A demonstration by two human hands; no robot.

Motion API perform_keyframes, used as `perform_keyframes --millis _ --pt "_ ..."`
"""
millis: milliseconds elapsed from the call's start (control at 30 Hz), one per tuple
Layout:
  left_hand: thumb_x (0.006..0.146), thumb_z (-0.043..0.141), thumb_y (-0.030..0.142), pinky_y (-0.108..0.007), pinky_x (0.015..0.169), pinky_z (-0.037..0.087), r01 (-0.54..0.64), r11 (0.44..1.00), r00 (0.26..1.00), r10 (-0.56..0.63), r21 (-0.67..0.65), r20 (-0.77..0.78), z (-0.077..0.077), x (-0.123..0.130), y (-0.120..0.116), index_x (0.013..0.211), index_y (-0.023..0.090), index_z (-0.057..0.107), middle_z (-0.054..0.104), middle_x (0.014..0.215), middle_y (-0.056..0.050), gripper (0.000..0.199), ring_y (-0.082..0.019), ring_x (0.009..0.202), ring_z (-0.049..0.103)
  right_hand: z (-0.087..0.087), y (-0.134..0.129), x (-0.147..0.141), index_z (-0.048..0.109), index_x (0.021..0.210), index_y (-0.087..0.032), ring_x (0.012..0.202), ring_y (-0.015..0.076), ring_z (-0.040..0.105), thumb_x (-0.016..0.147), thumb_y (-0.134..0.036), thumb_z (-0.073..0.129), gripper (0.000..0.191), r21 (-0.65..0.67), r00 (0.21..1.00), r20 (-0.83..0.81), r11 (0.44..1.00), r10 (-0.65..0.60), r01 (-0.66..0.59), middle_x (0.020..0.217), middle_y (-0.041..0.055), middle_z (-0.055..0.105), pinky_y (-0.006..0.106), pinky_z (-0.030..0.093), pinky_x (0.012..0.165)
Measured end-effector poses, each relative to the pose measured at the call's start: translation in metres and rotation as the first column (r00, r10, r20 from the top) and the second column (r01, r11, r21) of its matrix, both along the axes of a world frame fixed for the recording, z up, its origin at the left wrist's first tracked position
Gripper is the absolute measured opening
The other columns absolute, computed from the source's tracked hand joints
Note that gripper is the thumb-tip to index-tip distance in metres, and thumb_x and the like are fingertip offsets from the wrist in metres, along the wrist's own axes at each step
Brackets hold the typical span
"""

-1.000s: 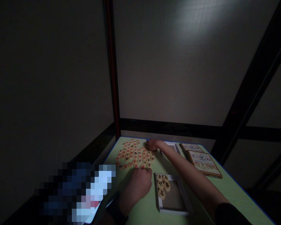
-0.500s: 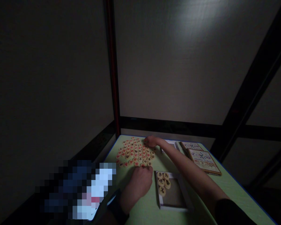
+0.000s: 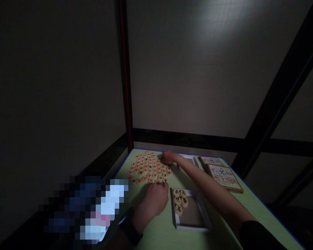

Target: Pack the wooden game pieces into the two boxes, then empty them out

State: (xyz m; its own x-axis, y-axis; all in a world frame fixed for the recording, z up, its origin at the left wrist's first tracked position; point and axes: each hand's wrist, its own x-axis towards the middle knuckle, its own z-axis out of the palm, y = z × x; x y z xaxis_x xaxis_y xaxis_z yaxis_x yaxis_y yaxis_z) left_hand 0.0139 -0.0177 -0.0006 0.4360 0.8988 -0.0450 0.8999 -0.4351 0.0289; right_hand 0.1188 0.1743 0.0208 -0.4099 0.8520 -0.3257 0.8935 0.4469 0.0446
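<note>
Lying just beyond left hand [image 3: 155, 199], discs [image 3: 150, 166] (many)

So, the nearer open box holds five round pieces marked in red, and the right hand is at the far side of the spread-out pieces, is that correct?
Not quite: the head view shows the five round pieces in the nearer open box marked in black. The right hand is indeed at the far side of the spread-out pieces.

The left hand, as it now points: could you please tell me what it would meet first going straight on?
The left hand would likely meet the nearest round pieces, just beyond its knuckles, though depth is unclear.
</note>
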Motion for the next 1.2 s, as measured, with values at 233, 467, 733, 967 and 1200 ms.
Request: perform_keyframes --millis 233,467,733,967,1200 --pt "0.088 0.039 0.005 -0.042 0.08 0.054 -0.033 0.999 0.999 0.033 0.007 0.02 -0.005 0.001 0.002 0.112 0.009 0.06 0.071 0.102 -0.019 0.032 -0.03 0.095 0.07 0.005 0.004 0.0 0.067 0.114 -0.014 0.107 0.0243 0.063 0.094 -0.028 0.056 0.027 0.123 0.994 -0.076 0.99 0.074 -0.064 0.117 0.012 0.067 0.032 0.049 0.088" --pt "0.089 0.043 0.011 -0.044 0.082 0.054 -0.011 1.0 1.0 0.011 0.013 0.006 -0.004 0.0 0.001 0.119 0.008 0.057 0.071 0.102 -0.02 0.033 -0.031 0.096 0.069 0.002 0.006 -0.017 0.077 0.098 -0.02 0.098 0.0196 0.067 0.08 -0.013 0.06 0.026 0.178 0.971 -0.128 0.968 0.203 -0.179 0.103 0.006 0.076 0.019 0.043 0.074" --pt "0.089 0.038 0.007 -0.044 0.083 0.053 -0.007 1.0 1.0 0.007 0.023 0.017 -0.004 0.001 -0.002 0.12 0.006 0.057 0.07 0.101 -0.02 0.037 -0.031 0.098 0.068 -0.004 0.011 -0.019 0.075 0.105 -0.021 0.097 0.0214 0.068 0.076 -0.007 0.059 0.036 0.199 0.966 -0.121 0.959 0.227 -0.201 0.103 0.0081 0.076 0.021 0.043 0.072" --pt "0.089 0.037 0.006 -0.045 0.082 0.053 -0.018 1.0 0.999 0.018 0.011 0.032 -0.003 0.001 -0.001 0.119 0.007 0.058 0.07 0.103 -0.02 0.036 -0.032 0.098 0.068 -0.001 0.005 -0.02 0.071 0.113 -0.019 0.098 0.0203 0.066 0.085 -0.01 0.051 0.036 0.277 0.938 -0.17 0.929 0.301 -0.247 0.107 0.0107 0.074 0.022 0.041 0.08" --pt "0.089 0.038 0.006 -0.042 0.08 0.054 -0.018 1.0 1.0 0.018 0.004 0.015 -0.001 0.001 -0.001 0.116 0.008 0.059 0.071 0.103 -0.02 0.034 -0.03 0.096 0.069 0.006 -0.01 -0.019 0.073 0.098 -0.017 0.089 0.0177 0.064 0.079 -0.011 0.055 0.027 0.328 0.906 -0.211 0.9 0.366 -0.287 0.102 0.0091 0.073 0.021 0.039 0.073"
